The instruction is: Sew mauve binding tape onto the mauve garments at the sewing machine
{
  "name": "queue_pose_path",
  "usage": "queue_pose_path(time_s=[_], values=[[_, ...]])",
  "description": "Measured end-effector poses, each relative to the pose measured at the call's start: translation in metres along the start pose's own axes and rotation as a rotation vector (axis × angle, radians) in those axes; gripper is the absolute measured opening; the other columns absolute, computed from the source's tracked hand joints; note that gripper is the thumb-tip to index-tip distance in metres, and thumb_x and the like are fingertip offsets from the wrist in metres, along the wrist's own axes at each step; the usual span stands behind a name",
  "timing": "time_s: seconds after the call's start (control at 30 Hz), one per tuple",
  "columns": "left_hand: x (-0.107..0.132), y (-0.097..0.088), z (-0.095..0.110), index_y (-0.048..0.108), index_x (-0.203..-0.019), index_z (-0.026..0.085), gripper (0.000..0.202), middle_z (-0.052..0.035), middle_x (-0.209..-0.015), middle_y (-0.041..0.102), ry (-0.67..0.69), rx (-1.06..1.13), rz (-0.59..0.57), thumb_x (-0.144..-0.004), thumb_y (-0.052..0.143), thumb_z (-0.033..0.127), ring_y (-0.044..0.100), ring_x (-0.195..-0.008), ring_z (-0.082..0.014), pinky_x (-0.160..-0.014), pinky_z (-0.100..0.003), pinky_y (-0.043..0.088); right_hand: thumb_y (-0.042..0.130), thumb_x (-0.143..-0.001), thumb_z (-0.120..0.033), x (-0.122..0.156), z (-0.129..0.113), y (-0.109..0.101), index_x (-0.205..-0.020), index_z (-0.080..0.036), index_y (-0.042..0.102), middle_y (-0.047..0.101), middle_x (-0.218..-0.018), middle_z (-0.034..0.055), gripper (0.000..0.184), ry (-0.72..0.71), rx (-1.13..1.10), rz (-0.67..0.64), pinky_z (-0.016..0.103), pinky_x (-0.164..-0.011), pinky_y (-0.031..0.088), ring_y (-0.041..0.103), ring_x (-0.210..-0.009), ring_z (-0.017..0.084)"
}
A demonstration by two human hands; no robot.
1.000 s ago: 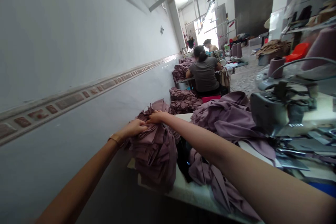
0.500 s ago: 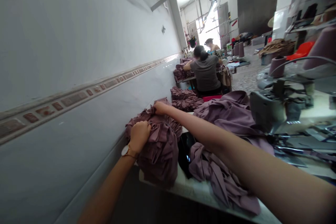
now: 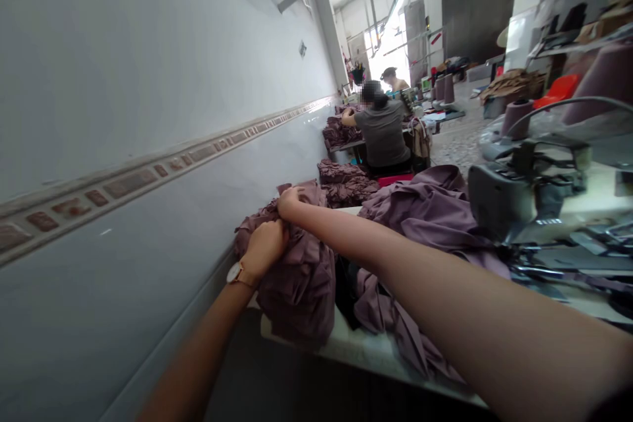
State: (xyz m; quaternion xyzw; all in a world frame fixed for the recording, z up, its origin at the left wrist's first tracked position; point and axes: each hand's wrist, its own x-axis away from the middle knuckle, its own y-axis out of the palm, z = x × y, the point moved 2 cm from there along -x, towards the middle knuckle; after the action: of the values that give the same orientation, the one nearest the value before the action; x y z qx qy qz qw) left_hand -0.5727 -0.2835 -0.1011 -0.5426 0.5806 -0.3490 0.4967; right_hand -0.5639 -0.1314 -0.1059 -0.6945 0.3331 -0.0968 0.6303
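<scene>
So, the left hand is clamped on a mauve fabric bundle and the right hand grips its top, the bundle sitting on the wall-side edge of the counter, with loose fabric and stacked piles left beyond.

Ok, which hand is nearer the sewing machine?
Right. The right hand is on top of the mauve fabric pile, toward the sewing machine; the left hand is farther, on the side by the wall.
</scene>
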Motion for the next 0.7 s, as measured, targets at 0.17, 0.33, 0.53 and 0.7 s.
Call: queue_pose_path(time_s=[0.17,0.33,0.53,0.7], values=[[0.007,-0.004,0.006,0.068,-0.082,0.017,0.046,-0.0142,-0.090,0.072,0.023,0.054,0.039,-0.096,0.039,0.050,0.067,-0.086,-0.0265,-0.073,-0.033,0.042,0.060,-0.095,-0.032,0.016,0.011,0.002,-0.127,-0.016,0.056,0.056,-0.132,0.0109,0.036,0.230,0.134,0.101,0.051,-0.096,0.050,0.057,-0.116,0.027],[0.017,-0.007,0.022,0.064,-0.071,0.018,0.053,-0.0117,-0.081,0.067,0.206,0.116,0.092,-0.084,0.052,0.068,0.061,-0.081,-0.0258,-0.073,-0.035,0.041,0.060,-0.095,-0.032,0.021,0.036,0.002,-0.126,-0.017,0.057,0.055,-0.133,0.0107,0.035,0.291,0.177,0.154,0.052,-0.098,0.047,0.055,-0.119,0.028],[0.052,-0.009,0.030,0.063,-0.078,0.017,0.037,-0.0098,-0.091,0.061,0.238,0.072,0.170,-0.086,0.060,0.054,0.057,-0.091,-0.0263,-0.081,-0.038,0.045,0.060,-0.095,-0.032,0.014,0.048,0.006,-0.123,-0.015,0.058,0.060,-0.125,0.0102,0.033,0.357,0.164,0.126,0.047,-0.091,0.053,0.061,-0.109,0.025],[0.088,0.000,0.042,0.060,-0.080,0.017,0.023,-0.0077,-0.091,0.059,0.177,0.092,0.297,-0.087,0.062,0.038,0.057,-0.090,-0.0254,-0.079,-0.039,0.050,0.060,-0.095,-0.032,0.013,0.052,0.009,-0.123,-0.015,0.058,0.060,-0.125,0.0102,0.033,0.367,0.146,0.105,0.046,-0.090,0.053,0.061,-0.109,0.025]])
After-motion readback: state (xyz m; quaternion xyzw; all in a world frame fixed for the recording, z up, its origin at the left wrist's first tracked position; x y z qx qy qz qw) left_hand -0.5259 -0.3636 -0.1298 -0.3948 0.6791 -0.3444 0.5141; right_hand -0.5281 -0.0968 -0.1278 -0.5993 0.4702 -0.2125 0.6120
